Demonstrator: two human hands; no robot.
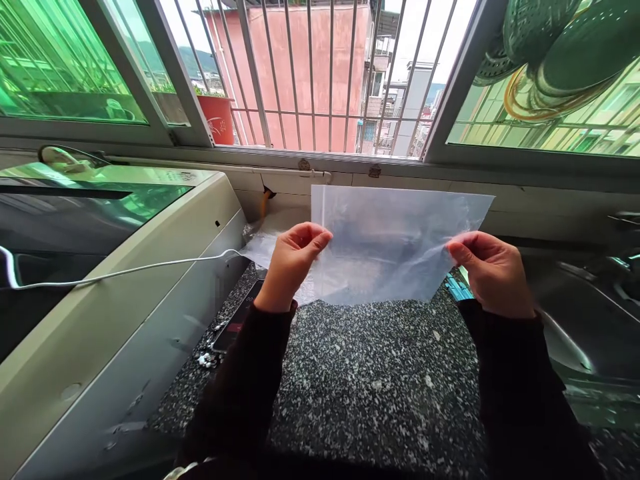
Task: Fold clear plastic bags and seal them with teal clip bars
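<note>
A person's left hand (293, 263) and right hand (487, 267), both in dark sleeves, pinch opposite side edges of a clear, rectangular plastic bag (390, 243) and hold it taut in the air above a speckled black granite counter (370, 380), before a barred window (320, 73). The step in hand appears to be spreading the bag flat; opening it would call for the fingers to work its two layers apart at one edge. A white top-loading washing machine (115, 300) with a thin white cable (120, 272) across its lid stands at left; a steel sink (585, 313) lies at right. No brand, label or writing can be read.
</note>
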